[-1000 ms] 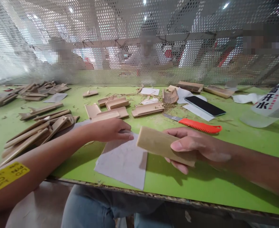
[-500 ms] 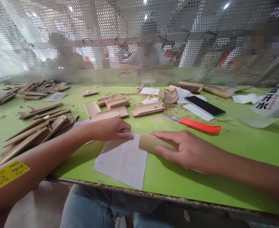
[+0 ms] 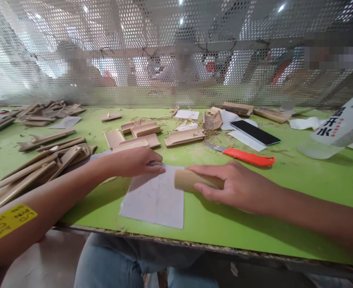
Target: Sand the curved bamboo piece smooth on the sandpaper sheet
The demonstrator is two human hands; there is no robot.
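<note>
While your right grip (image 3: 236,188) grasps the curved bamboo piece (image 3: 186,180) at the right edge of the white sheet (image 3: 155,204), your left grip (image 3: 143,162) rests at the sheet's far edge; whether it is clenched cannot be told.

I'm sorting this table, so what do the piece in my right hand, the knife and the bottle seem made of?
The piece looks like bamboo or wood, matte, judging by its tan, curved surface. The knife has a handle that seems plastic, orange, ridged, and a grey blade, probably metal. The bottle is translucent, cloudy low down: likely plastic, possibly glass.
</note>
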